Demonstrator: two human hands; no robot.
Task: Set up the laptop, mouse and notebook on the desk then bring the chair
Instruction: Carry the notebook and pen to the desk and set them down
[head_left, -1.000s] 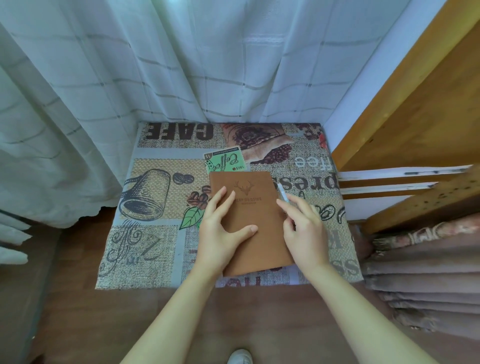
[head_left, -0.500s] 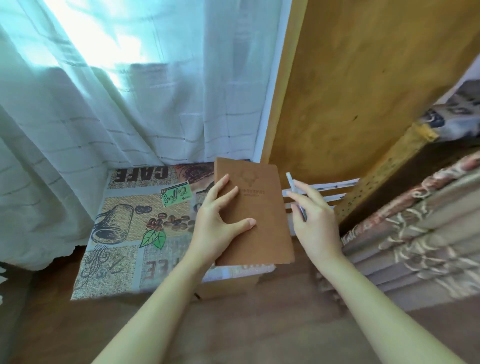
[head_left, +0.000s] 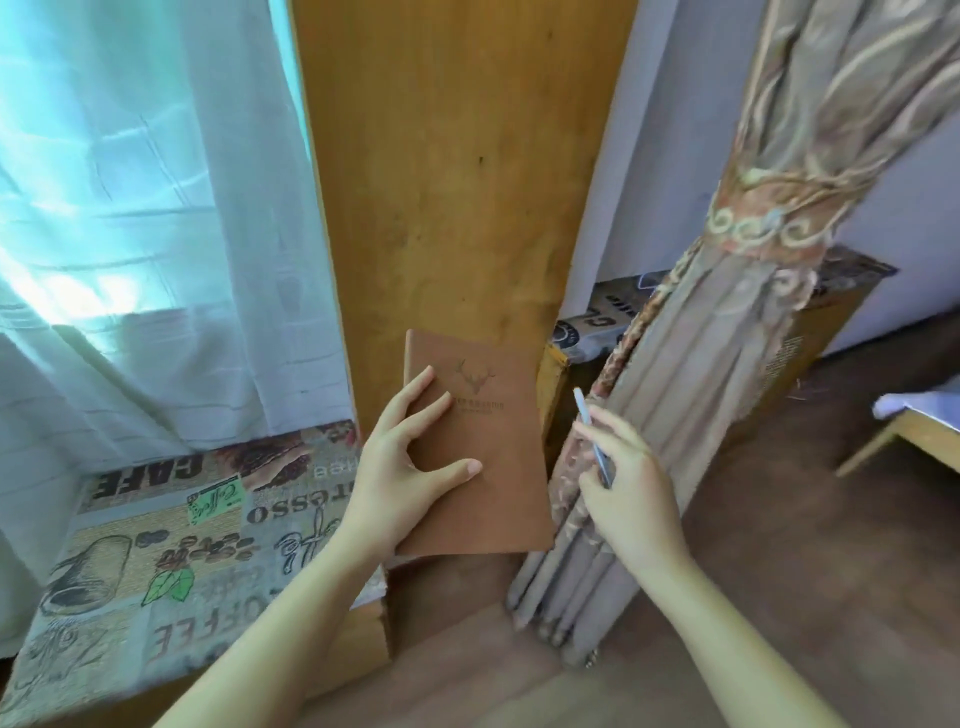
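My left hand (head_left: 402, 467) grips a brown notebook (head_left: 491, 467) with a deer-head emblem, fingers spread over its cover, and holds it in the air in front of a wooden panel. My right hand (head_left: 626, 486) pinches a thin silver-white pen (head_left: 589, 428), its tip pointing up, just to the right of the notebook. Laptop, mouse, desk and chair are not identifiable in view.
A low stand covered with a coffee-print cloth (head_left: 156, 545) sits at lower left under a white sheer curtain (head_left: 145, 234). A tall wooden panel (head_left: 457, 171) stands ahead. A tied brown drape (head_left: 727, 364) hangs to the right. Wooden floor (head_left: 779, 571) spreads right; a pale furniture corner (head_left: 914, 410) shows at far right.
The notebook has been lifted off the coffee-print cloth by my left hand. My right hand came up with the pen. My view has swung to the right, toward the panel and drape.
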